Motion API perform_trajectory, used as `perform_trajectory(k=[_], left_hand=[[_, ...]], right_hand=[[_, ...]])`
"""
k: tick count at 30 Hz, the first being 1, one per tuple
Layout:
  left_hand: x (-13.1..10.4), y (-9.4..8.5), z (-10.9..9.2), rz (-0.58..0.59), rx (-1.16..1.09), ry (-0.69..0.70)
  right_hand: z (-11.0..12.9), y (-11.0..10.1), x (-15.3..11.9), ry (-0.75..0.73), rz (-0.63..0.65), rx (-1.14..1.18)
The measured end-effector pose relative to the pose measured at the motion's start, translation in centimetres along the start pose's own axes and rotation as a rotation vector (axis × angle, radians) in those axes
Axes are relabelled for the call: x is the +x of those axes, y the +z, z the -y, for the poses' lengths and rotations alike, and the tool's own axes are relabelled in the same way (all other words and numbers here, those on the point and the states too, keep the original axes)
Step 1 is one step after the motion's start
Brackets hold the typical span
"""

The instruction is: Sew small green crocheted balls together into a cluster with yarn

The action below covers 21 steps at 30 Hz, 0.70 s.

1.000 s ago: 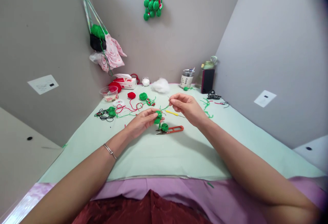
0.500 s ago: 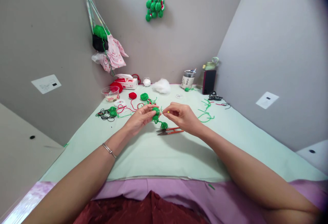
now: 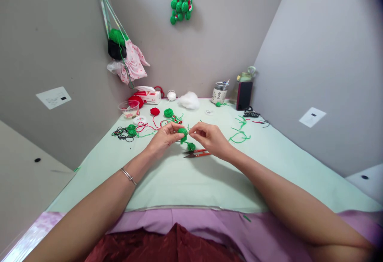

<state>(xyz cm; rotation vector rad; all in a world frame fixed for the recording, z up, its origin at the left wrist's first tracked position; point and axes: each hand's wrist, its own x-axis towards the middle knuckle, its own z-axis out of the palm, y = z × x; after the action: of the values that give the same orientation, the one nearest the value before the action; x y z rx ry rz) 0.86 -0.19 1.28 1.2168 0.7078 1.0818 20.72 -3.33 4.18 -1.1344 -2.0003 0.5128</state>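
Note:
My left hand (image 3: 166, 137) is closed on a small green crocheted ball (image 3: 182, 131), thumb in front and fingers behind. From it a green cord runs down to a second green crocheted ball (image 3: 191, 146) hanging just above the table. My right hand (image 3: 209, 137) is at the ball's right side, thumb and forefinger pinched together; a thin thing seems to be between the fingertips, too small to name. Thread snips (image 3: 197, 154) with orange handles lie below the hands, blades pointing left, partly behind my right hand.
Behind the hands are a green yarn ball (image 3: 168, 112), a red yarn ball (image 3: 154, 111) and white stuffing (image 3: 188, 100). Dark tangled yarn (image 3: 121, 134) lies left, green yarn scraps (image 3: 240, 136) right. A pen jar (image 3: 219, 93) and a dark phone (image 3: 244, 96) stand at the back.
My right hand has moved slightly left, its fingertips now closer to the crocheted ball. The hanging ball has shifted a little left. My left hand keeps its hold.

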Motion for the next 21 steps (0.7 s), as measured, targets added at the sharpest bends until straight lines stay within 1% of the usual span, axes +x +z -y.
perform_trajectory(k=[3, 6, 10, 16, 18, 21], left_hand=[[-0.1, 0.1, 0.0, 0.001, -0.031, -0.021], [-0.3, 0.4, -0.1, 0.019, -0.04, -0.011], [-0.4, 0.6, -0.1, 0.03, -0.016, 0.026], [-0.3, 0.4, -0.4, 0.029, 0.013, 0.057], [-0.3, 0.3, -0.6, 0.024, 0.009, 0.058], [-0.4, 0.3, -0.7, 0.01, 0.005, 0.06]], right_hand=[[-0.4, 0.3, 0.2, 0.064, 0.038, 0.18], [-0.7, 0.7, 0.3, 0.097, 0.06, 0.332], [-0.9, 0.8, 0.4, 0.11, 0.061, 0.4], [-1.0, 0.3, 0.4, 0.089, 0.096, 0.46], [-1.1, 0.2, 0.5, 0.112, 0.107, 0.5], [-1.4, 0.1, 0.6, 0.185, 0.154, 0.591]])
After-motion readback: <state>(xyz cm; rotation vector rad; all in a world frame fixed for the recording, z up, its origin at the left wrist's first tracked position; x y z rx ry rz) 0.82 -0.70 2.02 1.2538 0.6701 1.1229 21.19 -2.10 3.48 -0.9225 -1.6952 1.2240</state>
